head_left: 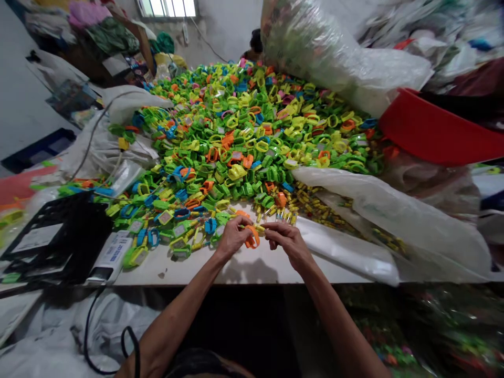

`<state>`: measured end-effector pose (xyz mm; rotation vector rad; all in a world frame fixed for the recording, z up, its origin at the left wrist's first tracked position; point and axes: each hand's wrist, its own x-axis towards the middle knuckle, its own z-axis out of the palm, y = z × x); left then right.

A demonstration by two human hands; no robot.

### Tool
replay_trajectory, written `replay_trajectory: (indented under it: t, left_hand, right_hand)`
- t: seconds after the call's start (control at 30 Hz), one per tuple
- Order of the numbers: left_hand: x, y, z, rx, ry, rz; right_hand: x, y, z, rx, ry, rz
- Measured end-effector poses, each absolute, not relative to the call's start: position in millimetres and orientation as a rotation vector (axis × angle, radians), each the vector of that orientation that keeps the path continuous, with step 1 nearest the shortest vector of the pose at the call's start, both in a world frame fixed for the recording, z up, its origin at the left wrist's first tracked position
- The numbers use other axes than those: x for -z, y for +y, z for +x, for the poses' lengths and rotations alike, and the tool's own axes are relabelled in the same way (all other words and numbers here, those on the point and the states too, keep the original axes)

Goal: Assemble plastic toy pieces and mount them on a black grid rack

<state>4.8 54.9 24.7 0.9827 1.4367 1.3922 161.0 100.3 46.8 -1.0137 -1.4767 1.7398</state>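
Near the table's front edge, my left hand (235, 235) is closed on an orange toy watch (252, 239), its band curved in a loop. Facing it, my right hand (289, 240) pinches a small yellow piece (260, 228) that reaches toward the watch; whether the two touch I cannot tell. Several small yellow tubes with pale tips (286, 216) lie just beyond my right fingers. A large heap of green, yellow, orange and blue toy watches (232, 142) rises beyond both hands.
A clear plastic bag (354, 210) with small yellow pieces lies right. On the left are a white box (111, 256) and black trays (59, 236). A red curved object (437, 128) stands right, below a big filled bag (315, 58). A person's head (255, 44) shows behind the heap.
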Motion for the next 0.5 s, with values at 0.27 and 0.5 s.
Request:
replay_trajectory:
  t: [0.27, 0.5]
  left_hand:
    - [-35, 41, 16, -1.232, 1.314, 0.904]
    - [-33, 35, 21, -1.206, 1.161, 0.779]
  right_hand:
    - [-52, 97, 168, -1.857, -1.273, -0.974]
    - [-49, 94, 170, -1.794, -1.519, -0.990]
